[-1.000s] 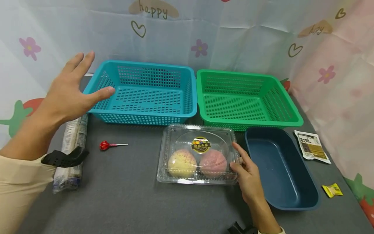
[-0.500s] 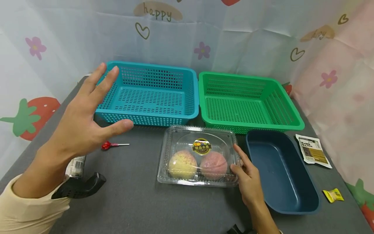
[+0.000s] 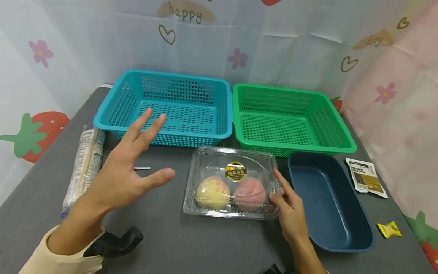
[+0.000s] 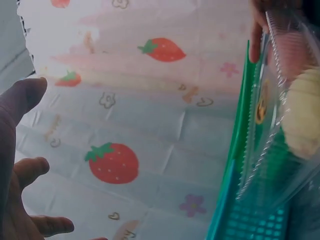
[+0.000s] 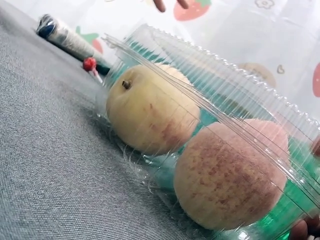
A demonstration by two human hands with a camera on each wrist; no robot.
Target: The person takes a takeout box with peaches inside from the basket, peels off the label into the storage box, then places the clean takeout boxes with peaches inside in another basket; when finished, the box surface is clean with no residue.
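Your right hand rests on the right edge of the clear fruit box, thumb and fingers lightly pinching its rim. The box sits near centre on the grey table, just in front of the green basket. Your left hand hovers left of it, fingers spread, holding nothing.

Teal basket and green basket side by side at back of grey counter; navy tray front right, sachet, yellow candy, wrapped roll far left, lollipop stick
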